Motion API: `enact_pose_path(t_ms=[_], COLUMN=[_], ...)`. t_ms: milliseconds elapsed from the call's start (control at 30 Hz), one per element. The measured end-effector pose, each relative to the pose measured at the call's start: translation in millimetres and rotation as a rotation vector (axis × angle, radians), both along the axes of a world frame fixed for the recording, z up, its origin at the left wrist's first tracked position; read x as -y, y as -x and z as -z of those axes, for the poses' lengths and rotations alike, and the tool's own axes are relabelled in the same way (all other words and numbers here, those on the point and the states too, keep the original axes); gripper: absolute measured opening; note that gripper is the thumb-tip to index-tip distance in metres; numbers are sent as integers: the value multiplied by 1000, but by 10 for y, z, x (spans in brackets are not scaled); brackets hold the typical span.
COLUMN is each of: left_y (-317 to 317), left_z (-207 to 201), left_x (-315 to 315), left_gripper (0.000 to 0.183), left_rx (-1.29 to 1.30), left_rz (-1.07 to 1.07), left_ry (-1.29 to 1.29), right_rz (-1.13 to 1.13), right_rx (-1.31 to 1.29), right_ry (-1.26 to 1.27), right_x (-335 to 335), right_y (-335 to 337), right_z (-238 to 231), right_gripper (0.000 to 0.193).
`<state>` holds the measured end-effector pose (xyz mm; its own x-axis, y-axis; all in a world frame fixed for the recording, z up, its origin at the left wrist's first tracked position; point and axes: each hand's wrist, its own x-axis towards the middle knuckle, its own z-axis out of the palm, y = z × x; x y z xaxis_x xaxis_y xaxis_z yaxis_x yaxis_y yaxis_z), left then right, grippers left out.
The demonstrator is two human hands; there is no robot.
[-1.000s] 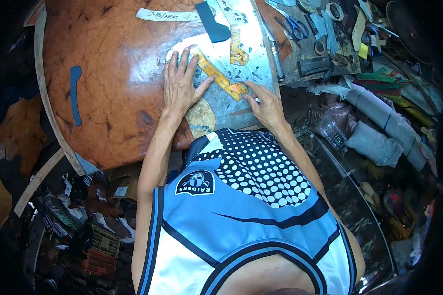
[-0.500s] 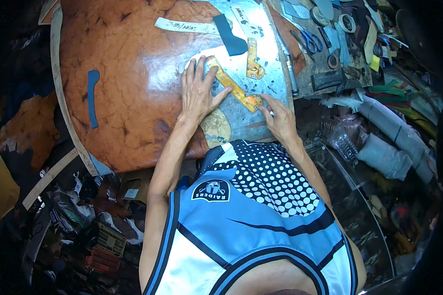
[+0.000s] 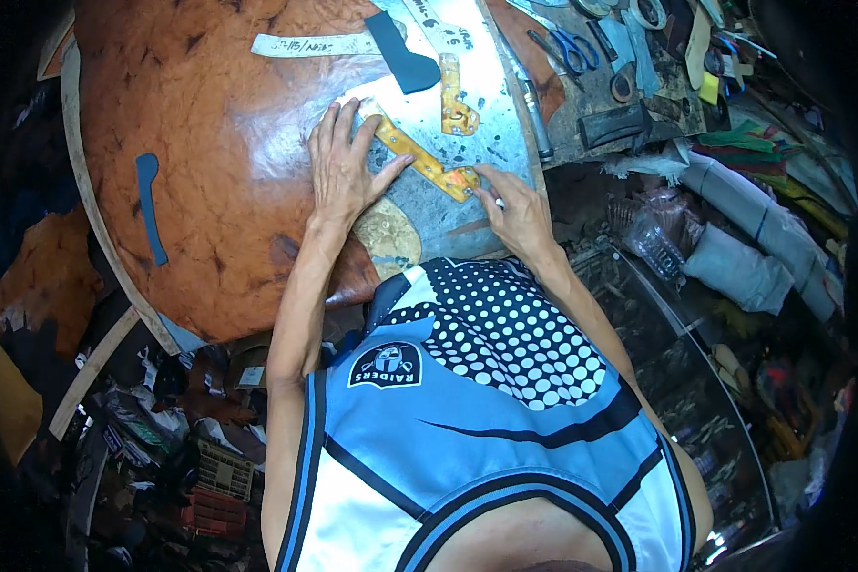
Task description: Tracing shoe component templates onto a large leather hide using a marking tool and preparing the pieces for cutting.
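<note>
Left hand (image 3: 343, 167) flat and open, still pressing yellow template (image 3: 419, 157) onto grey sheet (image 3: 477, 114) near table's (image 3: 191, 191) right edge. Right hand (image 3: 515, 210) closed on small white marker (image 3: 499, 202), now at template's lower end, likely mid-tracing.

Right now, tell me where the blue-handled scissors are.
In the head view, the scissors lie upper right on the cluttered bench, right of the grey sheet and beyond the right hand.

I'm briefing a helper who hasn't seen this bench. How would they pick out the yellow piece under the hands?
Start at the big brown leather sheet, then the grey metal plate at its right edge. The long yellow template lies slanted there, pinned by the left hand, the right hand at its lower end. The other yellow template, above it, lies untouched.
</note>
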<state>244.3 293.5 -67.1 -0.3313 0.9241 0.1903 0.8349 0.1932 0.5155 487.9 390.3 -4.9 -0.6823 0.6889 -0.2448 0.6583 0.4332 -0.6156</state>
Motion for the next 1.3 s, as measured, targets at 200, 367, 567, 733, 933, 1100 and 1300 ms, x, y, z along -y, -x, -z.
enact_pose_path(t_ms=[200, 367, 567, 733, 933, 1100, 1300], left_y=[-28, -89, -187, -162, -184, -204, -197], left_z=[-25, -59, -21, -11, -51, -71, -53], left_x=[57, 74, 163, 177, 206, 209, 187], left_gripper=[67, 66, 66, 66, 65, 65, 65], left_rx=[-8, 48, 50, 31, 39, 50, 23], left_rz=[-4, -31, -20, -12, -20, -18, -14], left_ry=[10, 4, 39, 12, 5, 2, 10], right_rz=[-9, 0, 10, 4, -11, -21, -11], right_rx=[-46, -35, -67, -68, -43, -40, 17], right_ry=[-21, -34, -46, -50, -76, -67, -29], right_x=[39, 55, 74, 75, 96, 84, 99], right_y=[-20, -23, -27, -18, -32, -61, -69], right_z=[20, -26, 8, -11, -36, -50, -86], right_gripper=[33, 34, 35, 35, 35, 35, 34])
